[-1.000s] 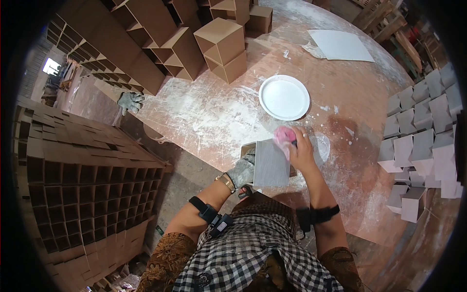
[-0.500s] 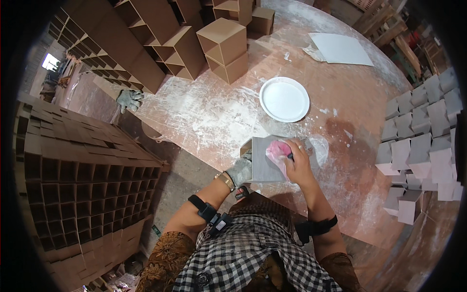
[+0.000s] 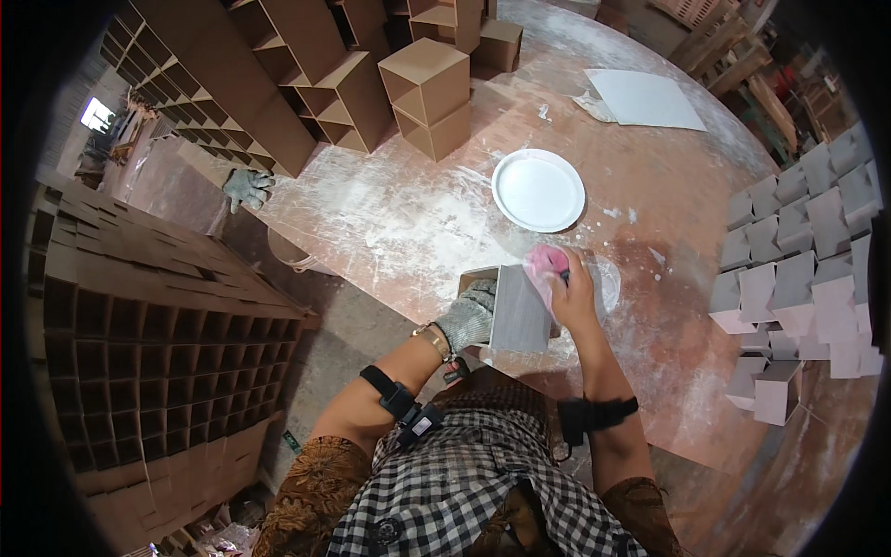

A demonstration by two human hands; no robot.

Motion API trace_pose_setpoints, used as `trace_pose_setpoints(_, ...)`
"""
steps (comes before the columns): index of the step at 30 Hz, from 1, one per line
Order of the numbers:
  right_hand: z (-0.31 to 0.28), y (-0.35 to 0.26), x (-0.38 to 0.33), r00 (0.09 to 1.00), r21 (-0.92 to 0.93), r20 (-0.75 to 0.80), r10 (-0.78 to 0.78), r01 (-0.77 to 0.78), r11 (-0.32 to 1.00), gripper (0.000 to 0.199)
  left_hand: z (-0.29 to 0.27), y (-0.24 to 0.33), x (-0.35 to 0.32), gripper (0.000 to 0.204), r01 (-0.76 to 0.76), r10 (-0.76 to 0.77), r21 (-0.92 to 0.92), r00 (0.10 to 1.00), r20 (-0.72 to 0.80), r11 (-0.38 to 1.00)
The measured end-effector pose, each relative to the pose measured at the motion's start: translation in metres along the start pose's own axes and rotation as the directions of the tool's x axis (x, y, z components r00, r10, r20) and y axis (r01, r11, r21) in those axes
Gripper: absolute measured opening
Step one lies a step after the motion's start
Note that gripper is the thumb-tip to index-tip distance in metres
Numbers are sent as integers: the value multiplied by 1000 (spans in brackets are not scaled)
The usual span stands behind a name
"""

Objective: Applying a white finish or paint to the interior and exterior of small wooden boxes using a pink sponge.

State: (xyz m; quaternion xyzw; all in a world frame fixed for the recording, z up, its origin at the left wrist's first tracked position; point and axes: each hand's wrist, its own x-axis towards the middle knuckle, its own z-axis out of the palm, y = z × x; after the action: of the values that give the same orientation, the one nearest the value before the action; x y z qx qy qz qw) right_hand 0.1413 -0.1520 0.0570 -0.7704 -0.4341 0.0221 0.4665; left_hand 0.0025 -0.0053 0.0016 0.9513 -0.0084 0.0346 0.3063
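At centre frame, our gloved left hand (image 3: 467, 316) clamps the grey box (image 3: 515, 311) steady on the dusty table (image 3: 371, 223) while our right hand (image 3: 571, 292), fingers closed, presses a pink sponge (image 3: 545, 266) against its top, below the white plate (image 3: 538, 189).

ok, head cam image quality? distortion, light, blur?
Head view: strong fisheye, black vignette at the rim, shelf edges bowed. Soft daylight, a faint shadow right of the right hand. Left hand and box sharp; white plate nearly blown out.
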Motion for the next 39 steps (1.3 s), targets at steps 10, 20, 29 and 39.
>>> trace_pose_setpoints(10, -2, -45, -54, 964, 71, 146, -224, 216, 974, 36, 3, -2, -8, 43, 123, -116, -55, 985, 127, 991)
trace_pose_setpoints(20, 26, -48, 10, 964, 2, -59, -261, 261, 965, 48, -1, 3, -5, 44, 132, -130, -18, 988, 89, 991)
trace_pose_setpoints(29, 9, -85, -87, 882, 251, 225, -415, 359, 899, 46, 14, -15, -11, 44, -5, 5, -79, 1000, -1, 997)
trace_pose_setpoints(39, -38, -61, -111, 946, 540, -146, 290, -169, 824, 31, -7, -13, -14, 48, 3, -5, 27, 998, 64, 1000)
